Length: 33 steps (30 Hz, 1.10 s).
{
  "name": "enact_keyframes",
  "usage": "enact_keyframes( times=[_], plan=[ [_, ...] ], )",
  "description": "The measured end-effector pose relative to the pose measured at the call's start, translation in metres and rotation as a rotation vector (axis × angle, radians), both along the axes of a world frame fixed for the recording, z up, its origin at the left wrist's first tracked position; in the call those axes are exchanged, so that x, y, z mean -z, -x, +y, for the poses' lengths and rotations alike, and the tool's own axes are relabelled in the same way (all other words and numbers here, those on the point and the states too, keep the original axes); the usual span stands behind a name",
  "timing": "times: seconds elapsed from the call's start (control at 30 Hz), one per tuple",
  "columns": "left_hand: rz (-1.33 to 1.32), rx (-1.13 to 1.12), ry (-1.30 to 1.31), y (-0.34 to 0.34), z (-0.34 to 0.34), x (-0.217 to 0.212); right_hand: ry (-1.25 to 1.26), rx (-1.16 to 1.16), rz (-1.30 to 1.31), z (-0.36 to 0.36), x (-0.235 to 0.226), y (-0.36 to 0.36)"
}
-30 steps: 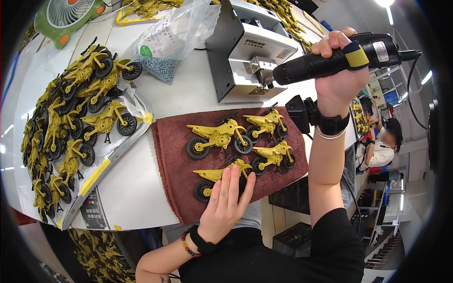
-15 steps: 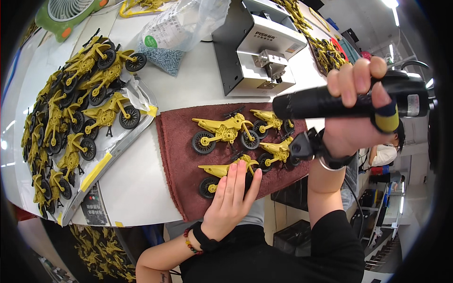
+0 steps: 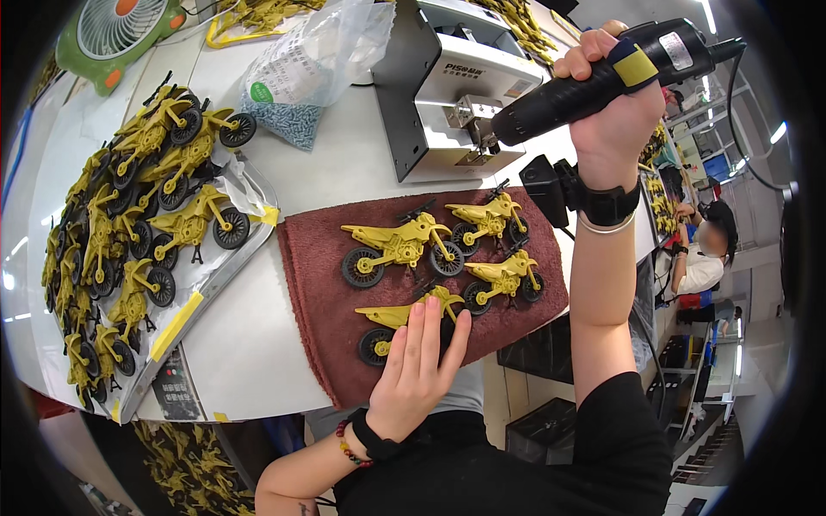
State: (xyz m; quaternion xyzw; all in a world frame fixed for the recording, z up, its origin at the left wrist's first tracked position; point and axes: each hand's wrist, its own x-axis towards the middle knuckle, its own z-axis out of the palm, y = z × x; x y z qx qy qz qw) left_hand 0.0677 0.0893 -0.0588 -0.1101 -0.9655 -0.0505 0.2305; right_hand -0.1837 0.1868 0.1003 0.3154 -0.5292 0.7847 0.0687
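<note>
My left hand (image 3: 416, 365) lies flat, fingers stretched, over the front part of a yellow toy motorcycle (image 3: 379, 316) with black wheels. That toy rests on a folded maroon cloth (image 3: 320, 310) beside three more toy motorcycles (image 3: 397, 244). Raised at the right, my right hand (image 3: 618, 129) wraps round a black electric screwdriver (image 3: 551, 110) with a cable at its rear. The screwdriver's front end is at the metal outlet block of a grey and white screw feeder (image 3: 465, 86). Whether its tip touches the outlet I cannot make out.
At the left, many toy motorcycles (image 3: 112, 232) are heaped on a tray with a taped edge (image 3: 176, 327). A clear bag of small screws (image 3: 288, 120) lies behind the cloth, near a green fan (image 3: 120, 30). Another person (image 3: 710, 258) works at the far right.
My right hand has lifted the screwdriver up and forward, bringing its front end from above the cloth to the feeder's outlet. The left hand stays on the same toy motorcycle.
</note>
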Motion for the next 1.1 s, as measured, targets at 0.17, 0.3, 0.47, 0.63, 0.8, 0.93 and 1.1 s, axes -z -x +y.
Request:
enact_keyframes(
  times=[0.17,0.3,0.47,0.63,0.8,0.93,1.1],
  plan=[
    [0.010,-0.017,0.022,0.000,-0.001,0.002,-0.081,-0.144,-0.057,-0.003,-0.003,-0.011],
    [-0.003,-0.023,0.027,0.000,0.000,0.002,-0.074,-0.332,-0.088,-0.015,0.003,-0.067],
    [-0.018,0.006,-0.011,-0.004,0.001,0.005,-0.078,-0.470,-0.210,-0.031,0.017,-0.115],
    [0.032,0.026,-0.069,-0.002,-0.001,0.006,-0.097,-0.531,-0.333,-0.041,0.029,-0.117],
    [0.066,0.053,-0.079,-0.001,-0.002,0.005,-0.157,-0.514,-0.389,-0.046,0.030,-0.122],
    [0.068,0.071,-0.134,-0.002,-0.001,0.003,-0.273,-0.387,-0.378,-0.049,0.025,-0.131],
    [0.072,0.075,-0.145,-0.006,0.000,0.005,-0.327,-0.468,-0.284,-0.050,0.034,-0.127]
  ],
)
